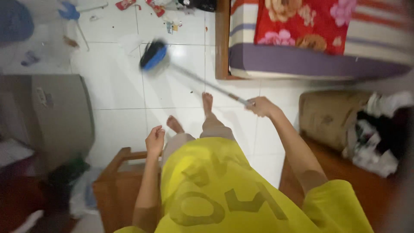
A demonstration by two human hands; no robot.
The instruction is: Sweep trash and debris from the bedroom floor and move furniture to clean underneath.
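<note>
My right hand (260,106) is closed round the end of the broom handle (207,84); my left hand (154,140) hangs loosely open, holding nothing. The blue broom head (152,56) blurs over the white floor (120,90). I judge a one-handed swing could clip the bed frame (221,39) or scatter the litter (142,5).

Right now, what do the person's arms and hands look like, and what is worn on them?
Both arms are bare from the short sleeves of a yellow shirt with large grey print. The left hand and right hand wear no gloves; no rings, watch or bracelets show, though the picture is blurred.
</note>
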